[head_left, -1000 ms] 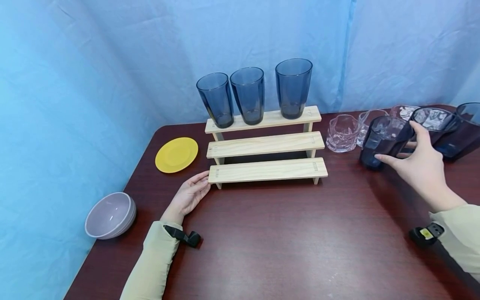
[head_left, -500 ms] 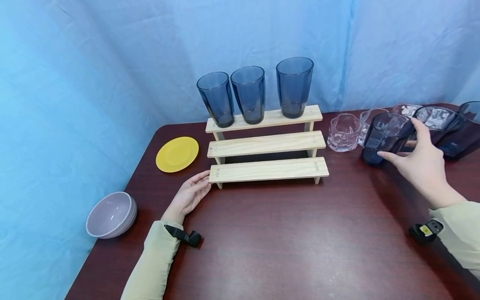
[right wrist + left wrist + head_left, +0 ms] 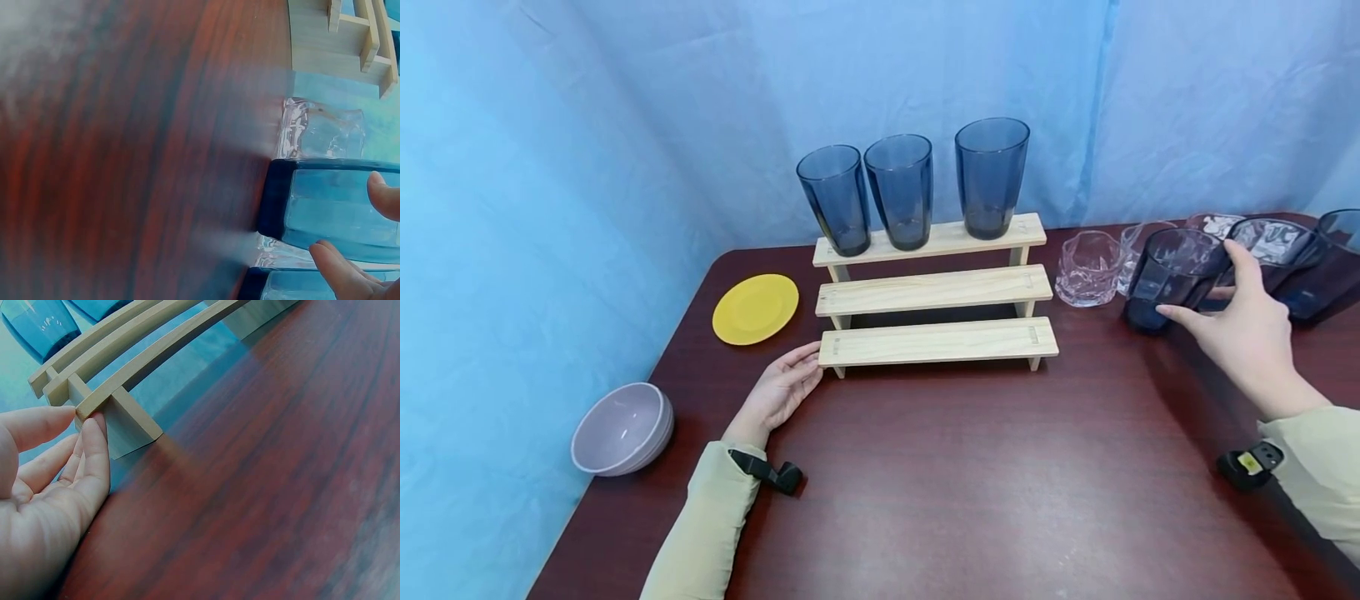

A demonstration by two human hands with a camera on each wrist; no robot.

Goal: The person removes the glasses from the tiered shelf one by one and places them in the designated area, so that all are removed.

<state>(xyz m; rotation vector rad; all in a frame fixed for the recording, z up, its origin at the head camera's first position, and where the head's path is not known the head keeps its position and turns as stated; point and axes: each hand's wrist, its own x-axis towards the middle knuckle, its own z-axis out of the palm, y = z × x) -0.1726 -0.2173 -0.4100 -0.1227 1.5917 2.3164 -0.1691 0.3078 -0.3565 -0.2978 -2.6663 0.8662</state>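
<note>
At the left end of a three-tier wooden rack [image 3: 936,342], my left hand [image 3: 778,392] pinches the end of the lowest board. Thumb and fingertips meet at the board's corner in the left wrist view. On the right, my right hand [image 3: 1247,333] holds a dark blue glass [image 3: 1172,279] from the side, thumb in front and index finger near the rim. The glass stands upright, its thick base [image 3: 275,199] at the table surface in the right wrist view. Several similar blue glasses [image 3: 898,196] stand upright on the rack's top tier.
Clear wavy glasses [image 3: 1086,271] stand behind and beside the held glass. More dark blue glasses [image 3: 1326,275] are at the far right. A yellow plate [image 3: 754,310] and a pale purple bowl [image 3: 622,432] are on the left. Blue curtain [image 3: 715,100] hangs behind the table.
The dark blue glass in my right hand has shifted very slightly toward the back of the table. My left hand keeps its place at the rack's corner.
</note>
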